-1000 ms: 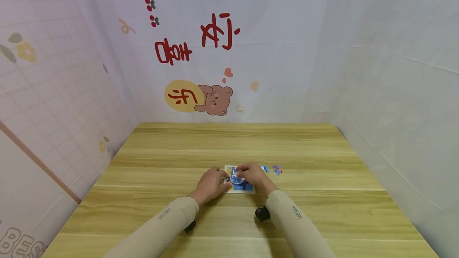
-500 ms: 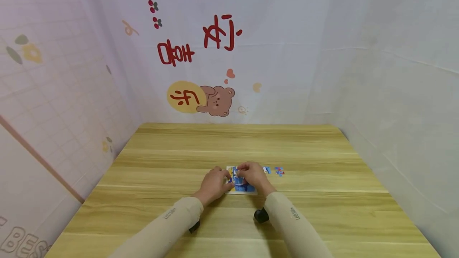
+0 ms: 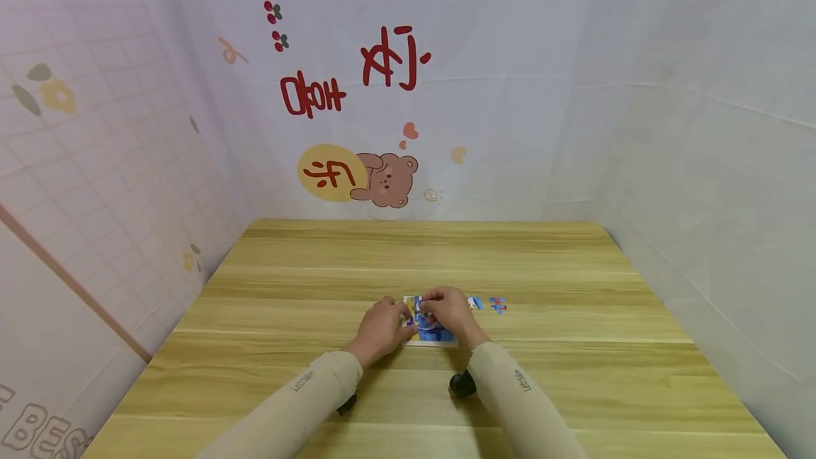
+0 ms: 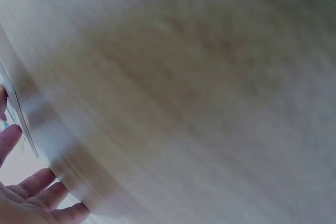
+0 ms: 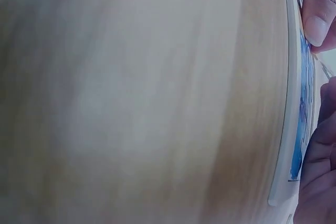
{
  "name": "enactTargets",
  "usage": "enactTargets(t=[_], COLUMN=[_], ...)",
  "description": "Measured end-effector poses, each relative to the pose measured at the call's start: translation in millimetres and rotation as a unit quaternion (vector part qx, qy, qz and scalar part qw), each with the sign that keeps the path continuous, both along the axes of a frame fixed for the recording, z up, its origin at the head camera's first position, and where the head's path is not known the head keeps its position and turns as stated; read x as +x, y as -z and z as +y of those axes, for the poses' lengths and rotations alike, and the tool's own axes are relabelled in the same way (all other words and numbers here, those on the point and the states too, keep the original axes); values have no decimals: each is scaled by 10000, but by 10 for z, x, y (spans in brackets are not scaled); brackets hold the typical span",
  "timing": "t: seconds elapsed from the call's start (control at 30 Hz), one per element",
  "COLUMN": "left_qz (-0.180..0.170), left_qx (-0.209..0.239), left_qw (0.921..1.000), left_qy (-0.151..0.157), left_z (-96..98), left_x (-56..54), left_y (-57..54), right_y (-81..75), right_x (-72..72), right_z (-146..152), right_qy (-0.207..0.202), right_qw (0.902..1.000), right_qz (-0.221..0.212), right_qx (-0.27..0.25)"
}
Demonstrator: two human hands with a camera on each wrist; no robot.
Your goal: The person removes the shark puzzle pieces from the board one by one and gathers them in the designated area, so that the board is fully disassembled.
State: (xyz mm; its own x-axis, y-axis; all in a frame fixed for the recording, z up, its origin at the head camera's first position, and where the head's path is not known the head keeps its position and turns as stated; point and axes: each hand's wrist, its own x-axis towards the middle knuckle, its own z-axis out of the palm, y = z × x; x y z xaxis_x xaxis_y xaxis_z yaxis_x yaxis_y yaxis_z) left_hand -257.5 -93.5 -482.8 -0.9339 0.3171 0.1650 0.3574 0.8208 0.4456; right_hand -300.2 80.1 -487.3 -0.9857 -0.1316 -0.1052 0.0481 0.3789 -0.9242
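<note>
A small jigsaw board (image 3: 440, 344) with a white rim and a blue and yellow picture lies flat on the table. My left hand (image 3: 381, 328) rests at its left edge, thumb and index finger touching the top. In the left wrist view the other fingers of my left hand (image 4: 26, 203) stretch out beside the board. Over the board's upper part, my right hand (image 3: 451, 312) pinches what looks like a small puzzle piece, mostly hidden by the fingers. The right wrist view has my right hand (image 5: 317, 166) by the picture, facing the left thumb (image 5: 317, 27).
Two loose puzzle pieces lie right of the board: a blue and white piece (image 3: 474, 303) and a blue and red piece (image 3: 498, 305). The wooden table (image 3: 574, 360) meets printed white curtains (image 3: 497, 126) at the back and sides.
The head view has shifted slightly. My left hand stays at the board's left edge, while my right fingertips move only a little over the picture. Both loose pieces lie still.
</note>
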Motion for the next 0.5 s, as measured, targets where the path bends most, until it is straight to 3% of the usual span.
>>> enactTargets(t=[0.5], left_qz=[-129], left_qx=[4], left_qw=[9999], left_qy=[-64], left_z=[9], left_x=[-1], left_y=[0], right_y=[6], right_x=[-10], right_z=[17], right_qy=[85], right_qw=[9996], right_qz=[-126], right_qx=[-240])
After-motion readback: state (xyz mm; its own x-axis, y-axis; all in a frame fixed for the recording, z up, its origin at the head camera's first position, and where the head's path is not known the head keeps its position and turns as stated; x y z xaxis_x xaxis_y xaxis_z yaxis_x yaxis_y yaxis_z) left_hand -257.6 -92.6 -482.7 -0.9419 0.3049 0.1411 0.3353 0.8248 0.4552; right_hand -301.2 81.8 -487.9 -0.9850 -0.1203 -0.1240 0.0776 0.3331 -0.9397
